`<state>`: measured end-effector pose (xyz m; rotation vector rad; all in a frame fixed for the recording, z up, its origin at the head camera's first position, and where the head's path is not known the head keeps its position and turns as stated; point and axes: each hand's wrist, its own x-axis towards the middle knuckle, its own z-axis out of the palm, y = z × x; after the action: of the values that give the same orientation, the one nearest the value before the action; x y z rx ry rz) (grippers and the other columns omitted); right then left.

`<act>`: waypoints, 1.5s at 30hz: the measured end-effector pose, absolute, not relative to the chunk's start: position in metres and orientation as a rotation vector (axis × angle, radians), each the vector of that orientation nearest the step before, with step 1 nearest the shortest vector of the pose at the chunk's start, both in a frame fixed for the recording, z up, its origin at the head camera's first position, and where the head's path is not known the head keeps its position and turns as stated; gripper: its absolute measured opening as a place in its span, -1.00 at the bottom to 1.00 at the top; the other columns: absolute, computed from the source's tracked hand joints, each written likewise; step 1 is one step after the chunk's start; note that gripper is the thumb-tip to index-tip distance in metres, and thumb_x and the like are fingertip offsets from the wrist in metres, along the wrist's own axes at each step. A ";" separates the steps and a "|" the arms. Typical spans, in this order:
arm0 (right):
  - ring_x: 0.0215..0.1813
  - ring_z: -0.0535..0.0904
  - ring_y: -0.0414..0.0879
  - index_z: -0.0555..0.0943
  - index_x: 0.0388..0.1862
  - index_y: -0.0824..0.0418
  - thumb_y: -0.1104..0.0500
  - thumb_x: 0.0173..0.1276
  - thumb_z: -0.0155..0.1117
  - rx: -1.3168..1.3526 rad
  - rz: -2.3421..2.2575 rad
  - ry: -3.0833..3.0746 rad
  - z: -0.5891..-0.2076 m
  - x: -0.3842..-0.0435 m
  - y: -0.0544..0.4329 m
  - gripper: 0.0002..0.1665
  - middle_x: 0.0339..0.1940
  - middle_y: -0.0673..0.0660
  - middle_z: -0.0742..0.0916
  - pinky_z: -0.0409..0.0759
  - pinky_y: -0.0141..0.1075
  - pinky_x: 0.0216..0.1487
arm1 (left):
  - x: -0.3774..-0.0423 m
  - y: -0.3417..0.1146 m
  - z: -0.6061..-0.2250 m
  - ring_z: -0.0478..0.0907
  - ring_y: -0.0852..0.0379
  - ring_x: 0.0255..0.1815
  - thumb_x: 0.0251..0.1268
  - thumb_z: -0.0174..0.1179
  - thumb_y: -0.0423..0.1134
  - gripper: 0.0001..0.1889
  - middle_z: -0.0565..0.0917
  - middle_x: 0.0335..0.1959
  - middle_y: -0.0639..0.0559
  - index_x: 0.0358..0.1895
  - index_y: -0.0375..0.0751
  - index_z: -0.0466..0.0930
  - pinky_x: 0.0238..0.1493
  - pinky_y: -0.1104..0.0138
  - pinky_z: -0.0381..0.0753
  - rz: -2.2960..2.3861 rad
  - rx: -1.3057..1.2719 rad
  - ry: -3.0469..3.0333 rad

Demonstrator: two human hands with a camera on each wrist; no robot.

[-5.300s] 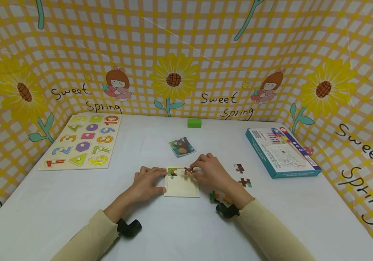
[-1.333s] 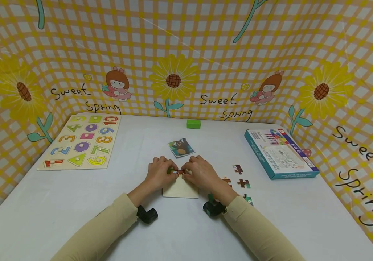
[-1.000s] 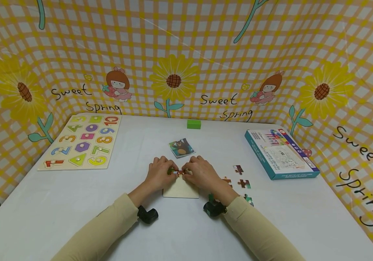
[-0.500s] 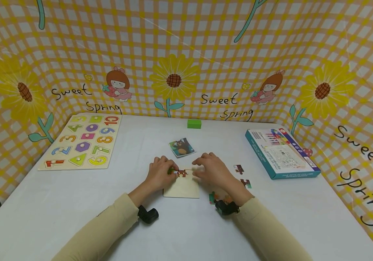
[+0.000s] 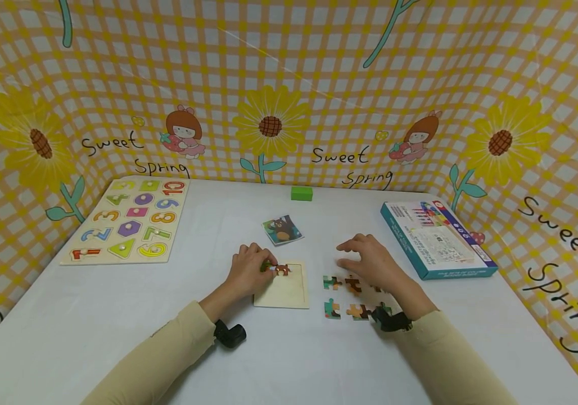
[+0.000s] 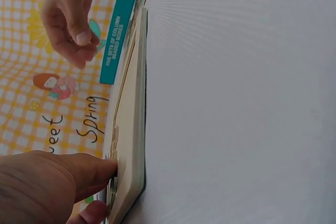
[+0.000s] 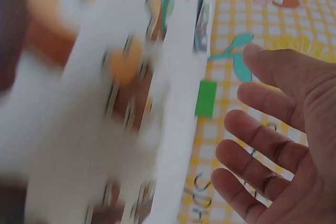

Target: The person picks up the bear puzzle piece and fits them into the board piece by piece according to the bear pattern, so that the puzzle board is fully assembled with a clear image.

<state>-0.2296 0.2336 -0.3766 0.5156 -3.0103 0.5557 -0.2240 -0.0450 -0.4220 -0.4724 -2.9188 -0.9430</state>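
Observation:
In the head view, my left hand (image 5: 249,272) is at the upper left of the square wooden puzzle tray (image 5: 289,295). Its thumb and fingers pinch a green jigsaw piece (image 5: 266,265), partly covered by the hand. Joined beside that one, to its right, is a brown jigsaw piece (image 5: 283,270). My right hand (image 5: 377,265) hovers above the loose jigsaw pieces (image 5: 332,309) right of the tray, holding nothing. In the right wrist view its fingers (image 7: 257,135) are spread and relaxed. The right forearm and hand hide some of the loose pieces.
A bear picture card (image 5: 281,229) lies behind the tray, with a green block (image 5: 301,193) farther back. The number and shape board (image 5: 132,222) is at left. A teal-sided box (image 5: 438,239) stands at right, close to my right hand.
My right hand has let go of the brown piece and moved right, off the tray and over the loose pieces. My left hand moved onto the tray's upper left and has since stayed there.

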 end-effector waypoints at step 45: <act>-0.06 0.48 0.10 0.63 0.00 0.28 0.30 0.22 0.22 0.470 0.583 -3.083 -0.402 -0.250 0.319 -0.66 -0.12 0.27 0.62 0.44 0.02 -0.03 | -0.227 -0.044 -0.427 0.25 0.03 -0.14 0.13 0.27 -0.18 -0.85 0.48 -0.20 -0.03 -0.22 -0.01 0.63 -0.11 0.16 0.21 -0.915 -0.460 -2.919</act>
<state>-0.2502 0.3188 -0.4016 0.4698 -3.0831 0.5825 -0.2275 -0.0444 -0.4274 -0.4604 -2.9194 -0.9151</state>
